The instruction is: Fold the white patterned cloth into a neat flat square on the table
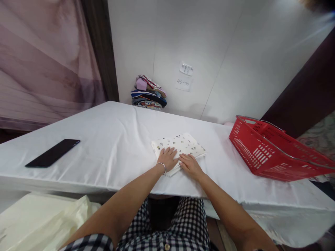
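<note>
A folded white cloth point(180, 143) with a small scattered green and dark print lies on the white-covered table in front of me. My left hand point(167, 158), with a bracelet at its wrist, rests flat on the cloth's near left part. Beside it, my right hand point(190, 165) lies on the near edge of the cloth, fingers stretched out toward the left hand. Both palms face down, and neither hand grips anything. The cloth's underside and the part beneath my palms are hidden.
On the table's left lies a black phone-like slab point(53, 153). A red plastic basket point(272, 157) stands at the right. A stack of folded fabrics point(148, 93) sits at the back by the wall. Pale plastic bags point(52, 219) are below the table's front left edge.
</note>
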`<state>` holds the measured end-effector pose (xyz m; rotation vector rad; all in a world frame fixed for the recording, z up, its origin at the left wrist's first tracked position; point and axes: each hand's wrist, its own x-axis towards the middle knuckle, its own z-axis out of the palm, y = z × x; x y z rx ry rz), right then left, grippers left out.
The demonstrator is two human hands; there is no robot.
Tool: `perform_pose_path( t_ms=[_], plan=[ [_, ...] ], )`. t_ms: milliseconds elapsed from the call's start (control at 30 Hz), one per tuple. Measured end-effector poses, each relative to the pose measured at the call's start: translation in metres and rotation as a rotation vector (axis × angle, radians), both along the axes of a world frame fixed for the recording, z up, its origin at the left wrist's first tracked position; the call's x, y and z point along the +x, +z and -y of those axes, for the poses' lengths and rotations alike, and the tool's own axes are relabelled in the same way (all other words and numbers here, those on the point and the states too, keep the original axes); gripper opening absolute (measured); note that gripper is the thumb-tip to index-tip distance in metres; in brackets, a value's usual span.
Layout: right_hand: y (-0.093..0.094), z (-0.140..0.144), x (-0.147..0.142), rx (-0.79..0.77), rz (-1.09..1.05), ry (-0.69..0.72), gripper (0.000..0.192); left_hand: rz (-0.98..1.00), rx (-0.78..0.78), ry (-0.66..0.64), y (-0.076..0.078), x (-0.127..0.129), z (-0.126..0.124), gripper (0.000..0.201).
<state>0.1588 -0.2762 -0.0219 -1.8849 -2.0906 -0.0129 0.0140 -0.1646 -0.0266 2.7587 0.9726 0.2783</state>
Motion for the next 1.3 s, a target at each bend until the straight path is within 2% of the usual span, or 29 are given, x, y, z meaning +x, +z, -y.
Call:
perform_pose_path(
  t_ms=[133,300,600,800,933,1067,1200,1300],
  plan=[
    [-0.006,0.006,0.016,0.056,-0.022,0.030,0.042,0.007,0.003,0.000,-0.001,0.000,0.000,0.054],
    [-0.012,0.007,0.028,0.074,-0.044,-0.055,0.043,0.002,0.014,0.001,-0.003,0.001,-0.001,0.055],
    [-0.015,0.007,0.042,0.126,-0.089,-0.498,0.042,0.015,0.015,-0.002,0.003,-0.004,0.000,0.052],
    [-0.016,0.005,0.040,0.069,-0.031,-0.664,0.043,0.116,-0.027,0.032,-0.004,-0.015,0.010,0.052],
    [-0.020,0.002,0.043,0.074,-0.030,-0.663,0.043,0.114,0.034,-0.028,-0.008,-0.028,0.027,0.058],
    [-0.024,0.002,0.047,0.092,-0.039,-0.644,0.042,0.072,0.160,-0.118,-0.001,-0.037,0.041,0.058],
    [-0.026,0.003,0.050,0.131,-0.031,-0.603,0.040,0.012,0.282,-0.190,0.009,-0.036,0.049,0.042],
    [-0.028,0.003,0.053,0.176,-0.019,-0.566,0.037,-0.077,0.333,-0.159,0.014,-0.028,0.057,0.045]
  ],
)
